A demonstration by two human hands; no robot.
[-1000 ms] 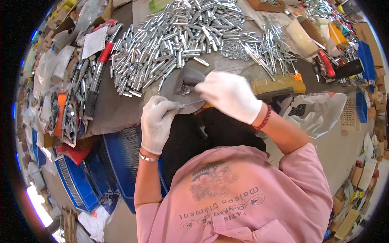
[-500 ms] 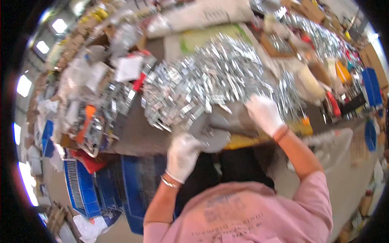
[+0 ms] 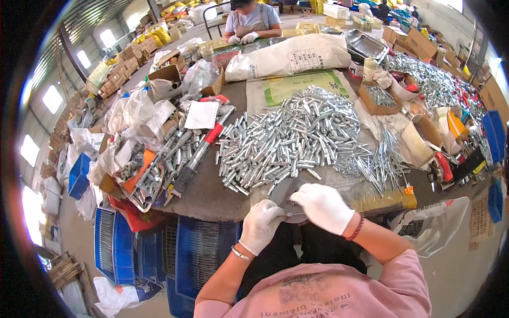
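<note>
Right hand (image 3: 324, 208): back from near the thin pins (image 3: 389, 159); cannot tell what it grips.
Left hand (image 3: 262, 227): pinching a small metal piece (image 3: 290, 214).
Metal piece: between both hands, over the grey dish (image 3: 284, 191).
Meaning: hands together again.

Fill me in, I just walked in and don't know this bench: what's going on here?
A person in white gloves is working at a table. Their left hand pinches a small, thin piece over a round grey dish; the right hand is close beside it, though its grip is unclear. Just beyond lies a big heap of short metal tubes, with a pile of thin metal pins to its right. Farther back, past a long white sack, is another person.
</note>
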